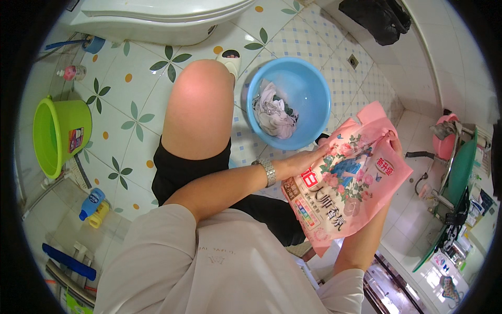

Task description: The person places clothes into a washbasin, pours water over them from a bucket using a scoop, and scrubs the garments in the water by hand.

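A pink plastic bag of laundry powder (353, 188), printed with roses and a figure in blue, is tilted between my two hands. My left hand (300, 163), with a metal-band watch (267, 172) on its wrist, grips the bag's left side. At the upper right edge my right hand (395, 144) holds it near the gathered, torn-looking top; most of that hand is hidden behind the bag. Just beyond the bag, on the floor, stands a light blue plastic basin (311, 106). Inside it lies a bunched pale cloth (272, 112) with some dark green fabric beside it.
On the left are a green bucket (76, 117), a blue bottle (93, 202) and a yellow bottle (99, 215). A toilet (164, 27) stands at the top. A floor drain (353, 61) lies beyond the basin, and a green glass washstand (462, 168) is at the right.
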### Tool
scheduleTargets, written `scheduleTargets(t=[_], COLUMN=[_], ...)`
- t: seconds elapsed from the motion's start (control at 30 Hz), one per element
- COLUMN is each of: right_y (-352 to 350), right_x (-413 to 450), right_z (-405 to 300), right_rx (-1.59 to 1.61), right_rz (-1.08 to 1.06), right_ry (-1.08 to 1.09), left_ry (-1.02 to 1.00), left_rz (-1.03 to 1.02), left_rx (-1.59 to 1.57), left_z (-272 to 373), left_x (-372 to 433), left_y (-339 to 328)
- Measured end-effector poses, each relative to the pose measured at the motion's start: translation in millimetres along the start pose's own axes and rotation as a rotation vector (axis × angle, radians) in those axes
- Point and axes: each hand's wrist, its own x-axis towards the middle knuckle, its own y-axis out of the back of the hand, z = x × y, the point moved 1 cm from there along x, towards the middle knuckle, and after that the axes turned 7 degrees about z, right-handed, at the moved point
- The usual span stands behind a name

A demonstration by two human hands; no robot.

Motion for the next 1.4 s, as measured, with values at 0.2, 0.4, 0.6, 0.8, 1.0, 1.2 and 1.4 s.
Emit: scheduleTargets(t=[0.2, 0.4, 0.6, 0.8, 1.0, 1.2, 1.4], right_y=[23.1, 30.3, 44.5, 32.3, 14.1, 25.5, 34.0], right_x=[18.9, 40.2, 41.8, -19.9, -89.3, -151.5, -215.4], right_z=[22.1, 28.7, 19.2, -8.4, -41.9, -57.5, -57.9], right_rx=[-0.047, -0.077, -0.131, -0.218, -0.221, -0.489, -0.140], right_rz=[-0.019, -0.024, 0.020, 0.162, 0.141, 0.106, 0.109], right_ry=[-0.027, -0.001, 0.098, 0.184, 0.195, 0.348, 0.461], left_ry=[-0.015, 0.023, 0.042, 0.086, -0.054, -0.303, -0.488], left_rz=[0.025, 0.009, -0.005, 0.166, 0.292, 0.368, 0.207], left_rx=[-0.069, -0.060, -0.040, 0.397, 0.753, 0.865, 0.949], left_z=[11.1, 3.7, -1.7, 4.6, 17.3, 46.7, 91.4], left_x=[-11.8, -2.0, 5.6, 4.6, 4.3, -16.3, -32.4], left_y=[-8.4, -2.8, -1.1, 6.0, 0.7, -15.1, -44.1])
